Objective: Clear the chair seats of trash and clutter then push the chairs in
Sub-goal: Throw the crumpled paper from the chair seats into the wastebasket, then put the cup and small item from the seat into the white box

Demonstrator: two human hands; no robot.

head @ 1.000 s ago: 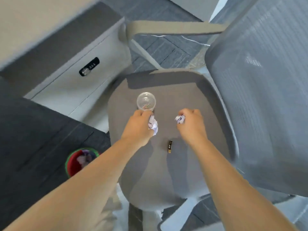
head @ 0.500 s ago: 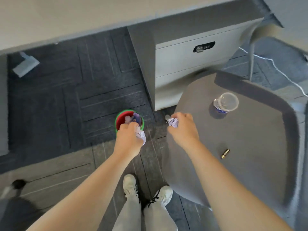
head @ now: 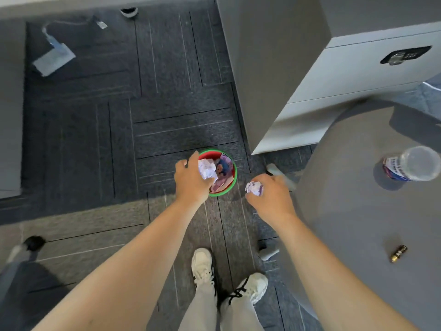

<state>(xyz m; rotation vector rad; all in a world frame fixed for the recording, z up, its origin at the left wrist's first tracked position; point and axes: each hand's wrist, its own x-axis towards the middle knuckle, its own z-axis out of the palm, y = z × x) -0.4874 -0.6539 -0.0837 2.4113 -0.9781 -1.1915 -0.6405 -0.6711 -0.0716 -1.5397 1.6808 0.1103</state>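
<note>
My left hand [head: 191,180] is over the left rim of a small red bin with a green rim [head: 234,174] on the floor, fingers loosening around a crumpled white paper ball [head: 207,168] above the bin. To the bin's right, my right hand [head: 269,195] grips a second crumpled paper ball [head: 254,188]. The grey chair seat [head: 346,211] fills the right side. On it lie a clear plastic bottle [head: 410,166] on its side and a small battery [head: 398,253].
The bin holds other crumpled trash. A grey drawer cabinet [head: 358,75] with a lock stands behind the chair under the desk. A power adapter with cable [head: 53,59] lies on the dark carpet at far left. My white shoes [head: 202,263] stand below the bin.
I turned left from the chair seat toward the floor bin. Both hands carried their paper balls over; the left one now reaches the bin and its fingers spread.
</note>
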